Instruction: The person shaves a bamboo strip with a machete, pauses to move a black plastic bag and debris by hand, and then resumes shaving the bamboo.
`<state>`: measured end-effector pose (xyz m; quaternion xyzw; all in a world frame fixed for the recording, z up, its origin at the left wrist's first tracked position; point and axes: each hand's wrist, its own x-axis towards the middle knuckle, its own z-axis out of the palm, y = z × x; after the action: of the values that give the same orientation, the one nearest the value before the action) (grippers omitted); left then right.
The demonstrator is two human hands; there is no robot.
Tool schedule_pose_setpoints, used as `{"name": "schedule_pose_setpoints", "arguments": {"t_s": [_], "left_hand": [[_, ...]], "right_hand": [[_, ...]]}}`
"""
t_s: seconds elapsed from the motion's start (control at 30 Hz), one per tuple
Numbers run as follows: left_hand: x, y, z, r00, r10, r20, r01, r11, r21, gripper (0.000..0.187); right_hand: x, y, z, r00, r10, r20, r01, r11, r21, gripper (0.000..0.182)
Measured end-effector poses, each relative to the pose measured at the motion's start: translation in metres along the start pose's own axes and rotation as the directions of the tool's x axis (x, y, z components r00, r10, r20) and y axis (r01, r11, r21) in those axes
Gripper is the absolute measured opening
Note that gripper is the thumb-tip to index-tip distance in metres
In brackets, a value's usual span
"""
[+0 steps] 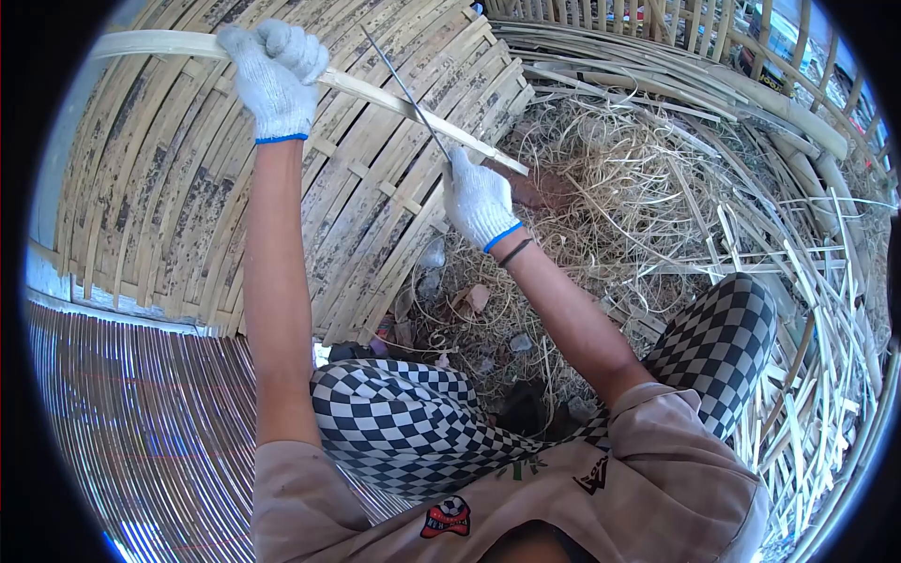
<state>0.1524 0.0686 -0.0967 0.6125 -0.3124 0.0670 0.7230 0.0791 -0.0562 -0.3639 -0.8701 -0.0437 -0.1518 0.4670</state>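
The person's left hand [274, 80], in a white knitted glove with a blue cuff, is closed around a long pale flat bamboo strip [375, 94] near its far left end, the arm stretched up and away. The strip runs from the upper left down to the right, ending just beside the right hand [479, 199], which wears the same kind of glove and grips the handle of a thin grey metal blade [404, 89]. The blade slants up and to the left, its edge laid against the strip. Behind both hands stands a large curved woven bamboo panel [188, 188] with dark speckled slats. To the right, a heap of pale curly bamboo shavings [638, 188] covers the ground, and the person's black-and-white checkered trousers [404, 422] fill the near middle
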Motion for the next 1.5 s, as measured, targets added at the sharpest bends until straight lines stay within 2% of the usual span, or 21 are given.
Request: {"name": "schedule_pose_setpoints", "arguments": {"t_s": [0.07,0.1,0.13,0.17,0.2,0.3,0.4,0.5,0.6,0.63,0.67,0.7,0.8,0.83,0.9,1.03,1.13,1.2,1.3,1.4,1.5], "left_hand": [[-0.003,0.0,0.01,0.999,-0.014,0.047,0.014,1.0,-0.004,0.069],[-0.005,-0.001,0.011,1.0,-0.015,0.0,0.015,1.0,0.018,0.07],[-0.006,-0.001,0.012,0.999,-0.01,-0.047,0.012,0.999,0.042,0.07],[-0.007,-0.002,0.012,0.996,-0.003,-0.092,0.01,0.998,0.067,0.07],[-0.008,-0.003,0.006,0.997,0.008,-0.077,-0.002,0.997,0.075,0.07],[-0.009,-0.005,-0.008,0.999,0.025,-0.037,-0.024,0.998,0.053,0.07],[-0.006,-0.003,-0.002,0.992,0.018,-0.129,-0.011,0.998,0.061,0.069],[-0.005,0.0,0.002,0.996,-0.001,-0.085,0.003,1.0,0.021,0.067],[-0.008,-0.001,0.008,1.0,0.0,0.023,0.0,1.0,-0.018,0.064],[-0.009,-0.002,0.005,0.999,-0.007,0.052,0.008,1.0,-0.013,0.066],[-0.009,-0.004,0.0,0.997,-0.011,0.08,0.012,1.0,-0.008,0.068],[-0.009,-0.004,-0.001,0.993,-0.014,0.113,0.014,1.0,-0.002,0.07],[-0.012,-0.003,0.0,1.0,-0.017,0.021,0.016,0.998,0.053,0.071],[-0.013,-0.003,0.003,1.0,-0.013,-0.021,0.014,0.998,0.055,0.068],[-0.01,-0.002,0.012,0.994,-0.006,-0.105,0.013,0.998,0.06,0.065],[-0.005,-0.002,0.01,1.0,0.0,-0.008,0.0,1.0,0.0,0.066],[-0.005,0.0,0.016,1.0,0.009,0.019,-0.01,0.999,0.032,0.066],[-0.008,-0.003,0.016,1.0,0.0,-0.003,0.0,0.997,0.074,0.068],[-0.011,-0.004,0.012,1.0,-0.022,-0.005,0.022,0.999,0.038,0.068],[-0.009,-0.009,0.013,0.999,-0.002,0.05,0.001,1.0,0.02,0.062],[0.001,-0.009,0.013,0.995,-0.041,0.09,0.041,0.999,0.001,0.062]], "right_hand": [[0.002,0.03,0.024,0.998,0.03,-0.047,-0.029,0.999,0.026,0.018],[0.0,0.062,0.043,0.989,0.146,0.007,-0.146,0.988,-0.053,0.019],[-0.004,0.093,0.053,0.967,0.251,0.048,-0.25,0.968,-0.033,0.023],[-0.004,0.112,0.055,0.961,0.259,0.102,-0.25,0.964,-0.091,0.024],[-0.004,0.111,0.048,0.951,0.27,0.153,-0.248,0.958,-0.146,0.026],[0.001,0.076,0.041,0.951,0.278,0.133,-0.263,0.957,-0.119,0.024],[0.002,0.021,0.013,0.977,0.178,0.116,-0.168,0.982,-0.092,0.023],[0.0,0.008,0.016,0.991,-0.112,-0.069,0.111,0.994,-0.023,0.019],[0.001,0.043,0.028,0.998,0.07,0.007,-0.07,0.996,-0.056,0.019],[0.002,0.088,0.059,0.979,0.196,0.05,-0.19,0.976,-0.103,0.02],[-0.006,0.118,0.058,0.949,0.289,0.125,-0.258,0.941,-0.218,0.025],[-0.004,0.123,0.048,0.927,0.34,0.155,-0.306,0.929,-0.21,0.03],[0.006,0.103,0.046,0.926,0.296,0.233,-0.254,0.947,-0.195,0.032],[0.003,0.074,0.033,0.911,0.371,0.182,-0.353,0.927,-0.125,0.033],[0.0,0.04,0.021,0.957,0.268,0.113,-0.257,0.961,-0.102,0.031],[0.0,-0.002,-0.013,0.991,0.07,0.117,-0.066,0.997,-0.04,0.029],[0.003,0.043,0.015,0.984,0.147,0.1,-0.142,0.988,-0.054,0.027],[0.0,0.125,0.057,0.937,0.315,0.153,-0.286,0.94,-0.184,0.029],[0.001,0.132,0.045,0.91,0.373,0.182,-0.343,0.923,-0.175,0.036],[-0.002,0.118,0.052,0.893,0.426,0.145,-0.422,0.905,-0.058,0.033],[-0.003,0.125,0.057,0.882,0.436,0.178,-0.464,0.871,0.162,0.044]]}}
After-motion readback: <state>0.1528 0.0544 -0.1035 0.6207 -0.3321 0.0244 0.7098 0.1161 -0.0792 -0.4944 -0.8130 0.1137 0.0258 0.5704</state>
